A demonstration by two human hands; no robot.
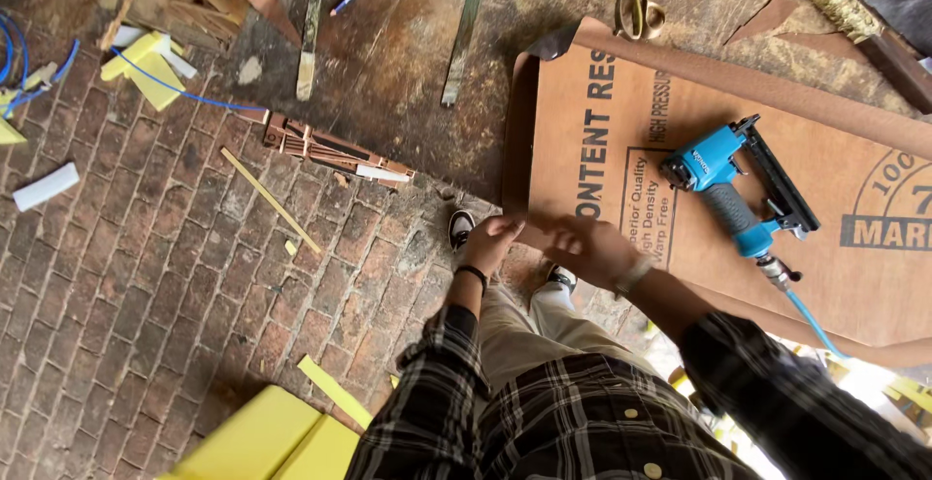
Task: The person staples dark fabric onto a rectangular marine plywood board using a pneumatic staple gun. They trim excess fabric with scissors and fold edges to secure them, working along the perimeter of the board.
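At centre, above brick paving [146,286]: left hand [490,240] and right hand [592,250] meeting at near edge of flat brown plywood sheet [602,150] with printed face. Left fingers curled onto sheet edge; right hand motion-blurred, finger state not discernible. On sheet, well apart from hands: blue pneumatic stapler [735,186], black magazine, blue hose [811,323]. Beyond sheet corner: scissors [636,9], yellowish handles. Yellow foam blocks [272,441] near lower edge.
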